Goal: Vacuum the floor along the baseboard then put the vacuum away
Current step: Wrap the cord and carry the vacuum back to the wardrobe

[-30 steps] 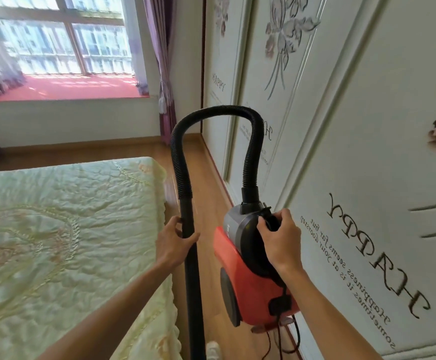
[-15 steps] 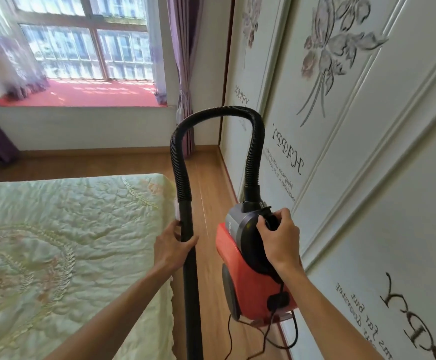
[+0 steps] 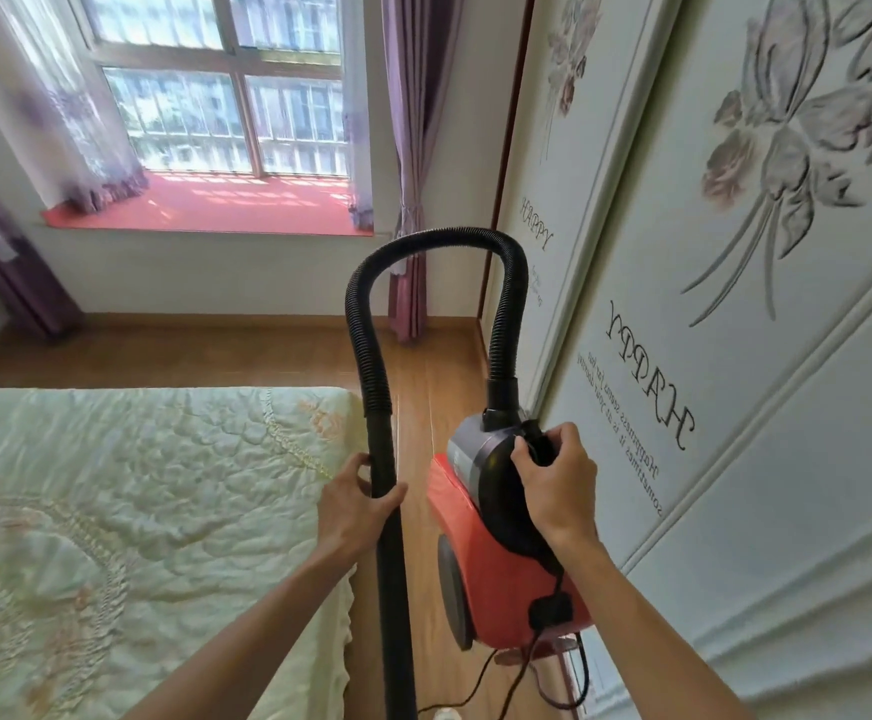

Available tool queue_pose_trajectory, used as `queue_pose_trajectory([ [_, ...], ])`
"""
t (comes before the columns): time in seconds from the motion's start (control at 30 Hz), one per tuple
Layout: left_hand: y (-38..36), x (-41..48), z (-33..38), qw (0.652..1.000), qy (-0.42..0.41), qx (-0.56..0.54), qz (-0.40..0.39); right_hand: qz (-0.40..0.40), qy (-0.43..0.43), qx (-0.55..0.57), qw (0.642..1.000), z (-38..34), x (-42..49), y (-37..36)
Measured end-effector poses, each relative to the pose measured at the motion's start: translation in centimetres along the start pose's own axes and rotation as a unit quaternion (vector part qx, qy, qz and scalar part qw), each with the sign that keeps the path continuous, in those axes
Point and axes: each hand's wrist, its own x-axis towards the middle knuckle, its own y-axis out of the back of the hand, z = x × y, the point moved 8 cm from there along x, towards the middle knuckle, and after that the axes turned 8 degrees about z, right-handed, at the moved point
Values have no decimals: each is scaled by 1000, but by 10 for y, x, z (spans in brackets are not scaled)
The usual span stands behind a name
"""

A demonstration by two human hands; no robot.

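The right hand (image 3: pixel 558 485) is clamped on the top of the vacuum body (image 3: pixel 491 574), apparently lifted clear of the floor (image 3: pixel 433 366) beside the wardrobe (image 3: pixel 735 459); the left hand (image 3: pixel 355 504) is wrapped round the near-upright wand (image 3: pixel 391 553), between body and bed (image 3: pixel 137 485) edge.

— What's under me here?
— A wooden floor (image 3: pixel 433 366). It runs as a narrow strip between the bed and the wall on my right, then widens out below the window, where a wooden baseboard (image 3: pixel 189 324) edges it.
— And standing on it?
— The bed (image 3: pixel 111 511), to my left, under a pale green quilted cover. A purple curtain (image 3: pixel 407 304) hangs down to the boards in the far corner. A black cord (image 3: pixel 462 703) trails low by my feet; I can't tell if it touches.
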Motion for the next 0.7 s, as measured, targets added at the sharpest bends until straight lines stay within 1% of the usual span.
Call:
queue_pose_trajectory([
  [0.33,-77,160,47,1000,12,21,9,-24,6,-16,1000,17,163,-96],
  [0.7,-135,307,76,999,18,28,1,5,14,-3,1000,18,304,-177],
])
